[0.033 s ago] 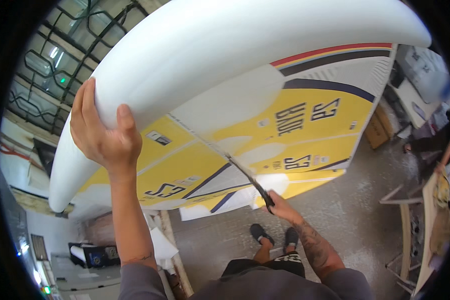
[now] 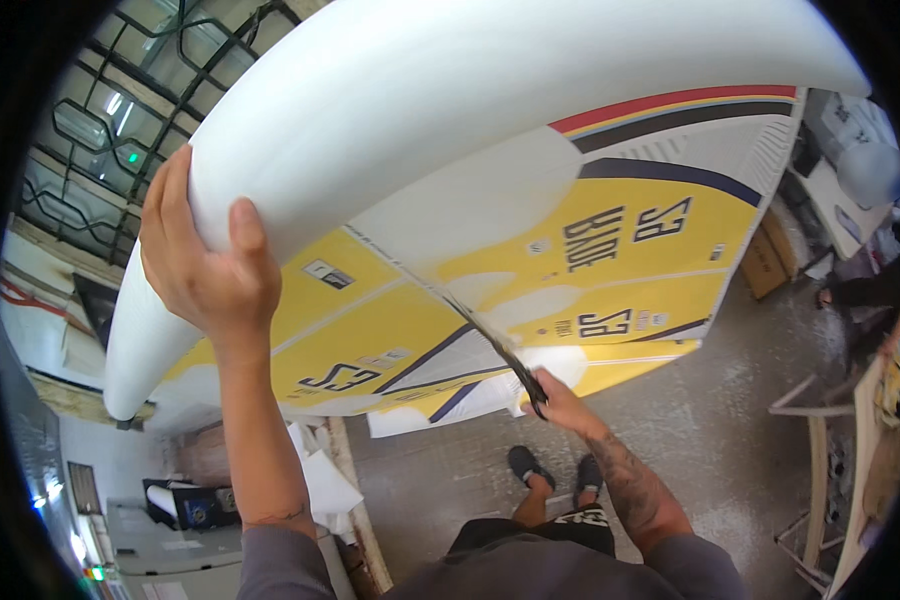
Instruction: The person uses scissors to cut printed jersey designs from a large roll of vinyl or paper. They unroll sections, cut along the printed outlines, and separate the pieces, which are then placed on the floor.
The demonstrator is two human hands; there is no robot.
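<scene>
Your left hand (image 2: 210,275) is the nearer one, spread against the side of the big white curved body (image 2: 470,110), thumb well apart from the fingers. That body arches across the top of your view. Below it stretches the printed yellow sheet (image 2: 510,265), and your right hand (image 2: 565,400) is closed round the handles of a dark tool (image 2: 515,365), its fingers wrapped tight. It looks like scissors, though with the thin blades against the print you cannot fairly tell whether they stand apart or together. The tool points up the sheet towards a pale strip (image 2: 410,272) between yellow panels.

If the sheet sags or your left hand slips, the tool could stray off the strip and mark the print; a tip angled too steeply could also score whatever lies beneath. Your outstretched right arm gives little bracing, so a wobble seems likely enough to matter.

Beneath the sheet are your dark shoes (image 2: 528,465) on the grey floor (image 2: 680,450), with loose white paper (image 2: 330,485) to the left that could catch a step. Farther out, a black window grille (image 2: 90,130) hems the left side; a cardboard box (image 2: 767,250) and wooden frame (image 2: 818,480) crowd the right, where another person's dark-clothed leg (image 2: 870,290) shows.
</scene>
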